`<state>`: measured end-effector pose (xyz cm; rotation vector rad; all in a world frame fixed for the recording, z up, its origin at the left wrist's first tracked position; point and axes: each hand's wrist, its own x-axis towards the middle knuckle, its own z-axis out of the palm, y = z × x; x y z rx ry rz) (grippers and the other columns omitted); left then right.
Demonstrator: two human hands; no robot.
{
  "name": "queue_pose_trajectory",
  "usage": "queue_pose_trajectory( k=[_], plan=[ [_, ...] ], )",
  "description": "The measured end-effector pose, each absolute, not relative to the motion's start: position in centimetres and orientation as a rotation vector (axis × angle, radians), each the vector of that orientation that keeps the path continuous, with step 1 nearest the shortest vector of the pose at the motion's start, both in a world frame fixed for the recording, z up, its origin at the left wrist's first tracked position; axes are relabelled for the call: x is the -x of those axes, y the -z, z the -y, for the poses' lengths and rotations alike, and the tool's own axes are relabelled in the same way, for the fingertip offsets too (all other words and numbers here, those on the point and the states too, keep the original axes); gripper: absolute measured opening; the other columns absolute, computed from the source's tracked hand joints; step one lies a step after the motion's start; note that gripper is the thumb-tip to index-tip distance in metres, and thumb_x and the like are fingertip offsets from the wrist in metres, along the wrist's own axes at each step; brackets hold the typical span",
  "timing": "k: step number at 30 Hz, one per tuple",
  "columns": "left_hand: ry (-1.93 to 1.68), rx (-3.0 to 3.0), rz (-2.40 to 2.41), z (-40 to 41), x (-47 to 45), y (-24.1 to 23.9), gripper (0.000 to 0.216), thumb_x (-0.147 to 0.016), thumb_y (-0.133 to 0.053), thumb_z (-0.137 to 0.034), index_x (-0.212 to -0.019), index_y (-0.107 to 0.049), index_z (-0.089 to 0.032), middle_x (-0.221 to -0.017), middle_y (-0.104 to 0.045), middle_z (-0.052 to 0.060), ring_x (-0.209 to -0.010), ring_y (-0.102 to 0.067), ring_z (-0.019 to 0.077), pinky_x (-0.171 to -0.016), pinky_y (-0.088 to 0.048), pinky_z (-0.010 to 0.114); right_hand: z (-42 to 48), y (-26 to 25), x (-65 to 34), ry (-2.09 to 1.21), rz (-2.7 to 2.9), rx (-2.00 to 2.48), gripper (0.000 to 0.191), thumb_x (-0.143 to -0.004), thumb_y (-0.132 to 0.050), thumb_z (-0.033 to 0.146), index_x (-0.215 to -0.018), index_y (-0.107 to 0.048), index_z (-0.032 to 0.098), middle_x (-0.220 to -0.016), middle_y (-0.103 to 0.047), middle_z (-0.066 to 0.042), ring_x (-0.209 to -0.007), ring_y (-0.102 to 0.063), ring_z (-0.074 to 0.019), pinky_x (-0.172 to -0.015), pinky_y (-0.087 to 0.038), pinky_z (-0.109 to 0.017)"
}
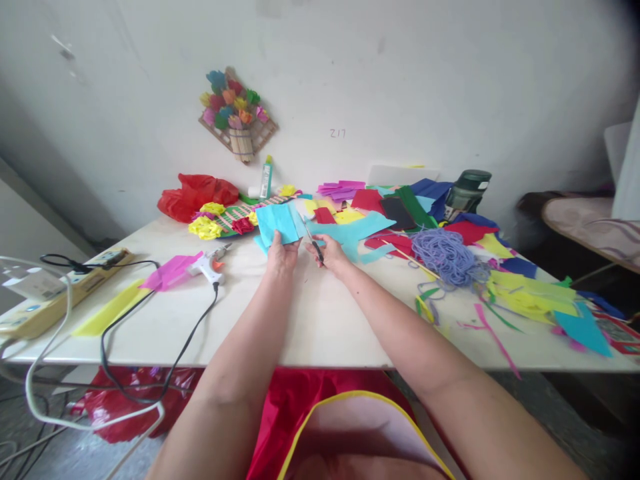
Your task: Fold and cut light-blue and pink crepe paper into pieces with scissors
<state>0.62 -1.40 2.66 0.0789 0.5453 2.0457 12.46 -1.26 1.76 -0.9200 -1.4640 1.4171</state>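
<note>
Left hand (281, 257): pinching light-blue paper sheet (278, 223), held just above surface (320, 320). Right hand (327, 253): closed round scissors (313, 243), blades at sheet's right edge. Risk: thin sheet may flex, cut wanders/tears; fingertips near blades. Glue gun (209, 265) w/ cord nearby, snag poss.

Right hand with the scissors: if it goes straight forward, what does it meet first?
Probably the blue paper in the left hand: the scissors in the right hand point at its edge.

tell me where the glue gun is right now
The glue gun lies on the white table, left of the left hand, its nozzle end against a pink paper piece.
</note>
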Motion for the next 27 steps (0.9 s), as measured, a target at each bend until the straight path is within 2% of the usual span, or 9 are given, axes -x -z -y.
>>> queue_pose_trajectory(
  k=[8, 15, 27],
  plan=[
    [-2.03, -0.092, -0.556, 1.86, -0.79, -2.94, 0.039, -0.085, -0.046, -0.03, -0.123, -0.044, -0.018, -0.103, -0.064, 0.013, -0.096, -0.061, 0.021, -0.074, -0.053, 0.038, 1.75, -1.97, -13.06, -1.495, 1.544, 0.899, 0.05, -0.075, -0.06, 0.043, -0.114, -0.042, 0.019, -0.05, -0.053, 0.008, -0.033, -0.046, -0.0056, -0.027, -0.022, -0.013],
    [-2.01, -0.108, -0.562, 1.96, -1.07, -2.92, 0.041, -0.084, -0.048, -0.031, -0.123, -0.045, -0.019, -0.107, -0.063, 0.013, -0.098, -0.06, 0.0221, -0.075, -0.053, 0.04, 2.09, -2.66, -13.34, -1.537, 1.488, 0.881, 0.049, -0.076, -0.059, 0.043, -0.114, -0.043, 0.017, -0.047, -0.051, 0.008, -0.035, -0.047, -0.0055, -0.029, -0.026, -0.013],
    [-1.987, -0.156, -0.499, 1.77, -1.02, -2.51, 0.038, -0.085, -0.047, -0.025, -0.123, -0.045, -0.019, -0.113, -0.06, 0.012, -0.104, -0.057, 0.0221, -0.082, -0.05, 0.042, 1.72, -2.55, -13.42, -1.528, 1.441, 0.885, 0.047, -0.076, -0.061, 0.039, -0.113, -0.044, 0.015, -0.046, -0.049, 0.008, -0.035, -0.046, -0.0051, -0.029, -0.026, -0.013]
  ],
)
